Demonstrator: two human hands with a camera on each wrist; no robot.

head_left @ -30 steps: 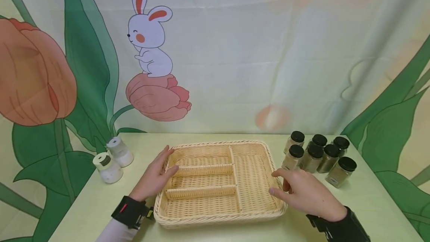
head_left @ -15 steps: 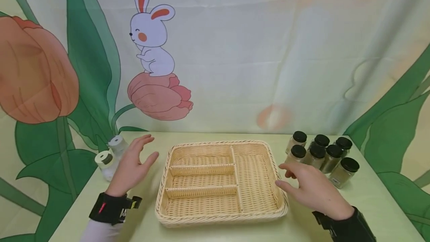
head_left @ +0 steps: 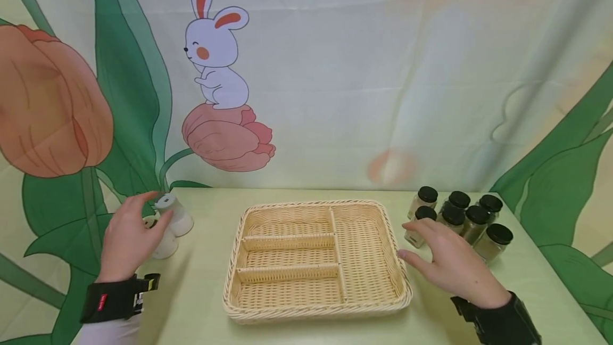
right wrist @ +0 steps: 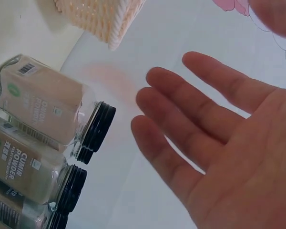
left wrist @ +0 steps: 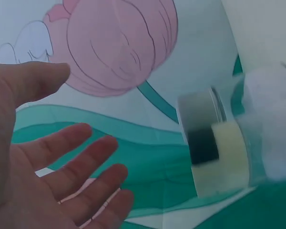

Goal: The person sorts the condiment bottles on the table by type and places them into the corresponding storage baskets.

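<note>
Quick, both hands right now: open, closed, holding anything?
Left hand: open, holding nothing, near the pale-capped jars.
Right hand: open, holding nothing, near the black-lidded jars.

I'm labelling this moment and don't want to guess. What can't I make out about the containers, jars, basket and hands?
- Cream-lidded container: head view, partly hidden by the left hand; left wrist view, base cut off by the right edge.
- Dark-lidded jars: head view, lettering too small.
- Lowest jar: right wrist view, cropped by the frame edge.
- Basket: same view, mostly beyond the top edge.
- Right hand: same view, thumb cropped.
</note>
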